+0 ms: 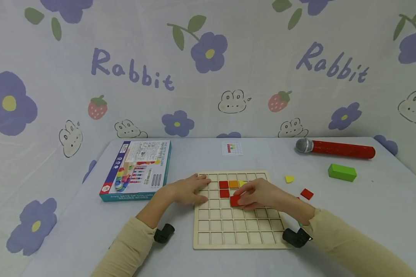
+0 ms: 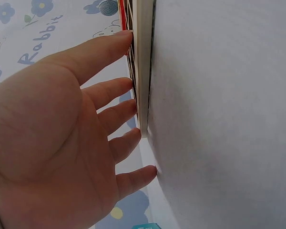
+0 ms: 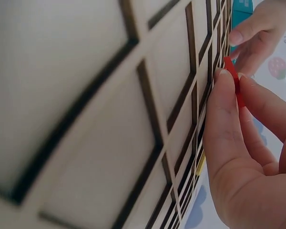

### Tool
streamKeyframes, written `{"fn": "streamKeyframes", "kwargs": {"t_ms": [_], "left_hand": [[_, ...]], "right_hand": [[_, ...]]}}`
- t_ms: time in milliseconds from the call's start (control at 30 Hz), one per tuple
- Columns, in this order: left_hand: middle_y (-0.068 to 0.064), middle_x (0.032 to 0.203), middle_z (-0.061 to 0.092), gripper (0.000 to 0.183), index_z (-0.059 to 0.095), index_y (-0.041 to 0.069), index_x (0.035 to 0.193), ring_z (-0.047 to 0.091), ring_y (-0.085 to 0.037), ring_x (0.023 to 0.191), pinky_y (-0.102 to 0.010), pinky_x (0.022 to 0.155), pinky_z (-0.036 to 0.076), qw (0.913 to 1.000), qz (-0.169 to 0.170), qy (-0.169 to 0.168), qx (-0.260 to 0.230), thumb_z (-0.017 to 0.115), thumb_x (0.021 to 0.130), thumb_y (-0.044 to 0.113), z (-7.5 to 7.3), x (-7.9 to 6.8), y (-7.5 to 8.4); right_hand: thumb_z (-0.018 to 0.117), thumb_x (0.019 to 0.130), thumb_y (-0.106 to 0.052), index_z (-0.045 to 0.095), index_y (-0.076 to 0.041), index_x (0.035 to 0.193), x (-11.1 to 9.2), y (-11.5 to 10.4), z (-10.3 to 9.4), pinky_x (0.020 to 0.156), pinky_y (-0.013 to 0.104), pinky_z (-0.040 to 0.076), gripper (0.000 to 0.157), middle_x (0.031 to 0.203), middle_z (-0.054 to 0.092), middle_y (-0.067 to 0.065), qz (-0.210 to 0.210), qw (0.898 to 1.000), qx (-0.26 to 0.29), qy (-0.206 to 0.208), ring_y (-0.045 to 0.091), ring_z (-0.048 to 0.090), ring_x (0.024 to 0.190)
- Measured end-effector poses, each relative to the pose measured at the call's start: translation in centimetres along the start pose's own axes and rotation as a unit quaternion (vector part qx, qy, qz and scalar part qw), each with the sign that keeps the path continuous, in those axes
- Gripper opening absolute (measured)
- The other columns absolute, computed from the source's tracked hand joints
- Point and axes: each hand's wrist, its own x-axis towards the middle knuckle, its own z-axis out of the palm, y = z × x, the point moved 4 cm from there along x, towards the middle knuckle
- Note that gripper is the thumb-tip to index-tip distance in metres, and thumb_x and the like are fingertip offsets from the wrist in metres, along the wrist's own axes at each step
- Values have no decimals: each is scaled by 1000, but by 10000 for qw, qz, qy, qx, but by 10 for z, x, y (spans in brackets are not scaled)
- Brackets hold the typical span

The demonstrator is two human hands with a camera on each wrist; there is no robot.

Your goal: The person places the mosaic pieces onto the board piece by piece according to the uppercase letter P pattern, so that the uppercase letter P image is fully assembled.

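Observation:
A wooden grid board point(image 1: 227, 226) lies flat on the white table. My right hand point(image 1: 263, 194) pinches a red square tile point(image 1: 234, 201) between thumb and fingers, over the board's middle cells. In the right wrist view that tile point(image 3: 232, 76) is tilted, close to the grid. Two red tiles point(image 1: 224, 193) sit in cells one above the other. An orange tile point(image 1: 233, 184) and a yellow tile point(image 1: 242, 184), partly covered by my right hand, continue the upper row. My left hand point(image 1: 187, 190) rests at the board's left edge with fingers spread, as the left wrist view also shows.
A boxed set point(image 1: 142, 169) lies left of the board. Behind it, a small pattern card point(image 1: 232, 149) lies at the back. To the right are a red microphone point(image 1: 343, 149), a green block point(image 1: 342, 172), a yellow piece point(image 1: 289, 179) and a loose red tile point(image 1: 306, 194).

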Motion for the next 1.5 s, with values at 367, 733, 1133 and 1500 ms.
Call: {"fn": "streamKeyframes", "kwargs": {"t_ms": [367, 733, 1133, 1500], "left_hand": [[-10, 156, 22, 64, 31, 10, 150, 11, -31, 143, -46, 113, 16, 10000, 1, 5, -34, 58, 96, 32, 0, 0, 0], [-7, 156, 21, 65, 30, 13, 150, 10, -29, 143, -46, 113, 16, 9999, -95, -24, -21, 57, 96, 34, 1, 0, 0], [-9, 156, 22, 64, 31, 11, 150, 11, -31, 143, -47, 113, 16, 10000, -44, 10, -54, 57, 96, 32, 0, -2, 2], [-10, 156, 21, 64, 31, 10, 150, 11, -31, 143, -48, 113, 16, 10000, 12, 18, -5, 57, 96, 33, 0, 0, 0]], "right_hand": [[70, 86, -4, 67, 4, 109, 7, -3, 13, 69, 31, 56, 25, 86, 68, 11, -37, 10000, 9, 60, 20, 68, 72], [71, 85, -5, 71, 0, 104, 9, -5, 18, 67, 29, 56, 20, 86, 66, 8, 33, 9992, -254, 298, 16, 65, 69], [69, 86, -3, 69, 2, 106, 5, -12, 23, 67, 29, 56, 21, 85, 66, 7, -50, 9993, -269, 237, 16, 64, 70], [66, 90, -12, 68, 0, 112, 7, -6, 15, 74, 31, 56, 25, 91, 69, 9, -200, 9996, -179, -73, 19, 65, 79]]}}
